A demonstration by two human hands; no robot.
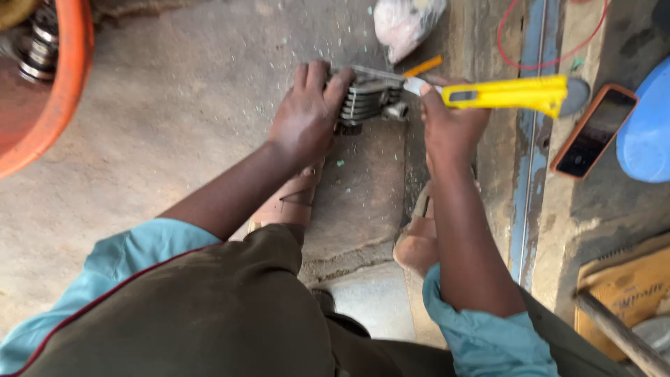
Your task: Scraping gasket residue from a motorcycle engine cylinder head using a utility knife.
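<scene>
A grey finned metal engine part [370,100] stands on the concrete floor in front of me. My left hand [307,115] is clamped over its left side, fingers curled on top. My right hand [450,119] grips a yellow utility knife [513,93]; its extended blade [377,72] lies across the top face of the part. My two feet in brown sandals [417,241] sit just below the part.
An orange basin [59,91] with metal springs sits at upper left. A plastic bag [403,24] lies behind the part. A phone in an orange case [593,130], a blue lid [649,126], a red wire [551,42] and cardboard [628,286] lie to the right.
</scene>
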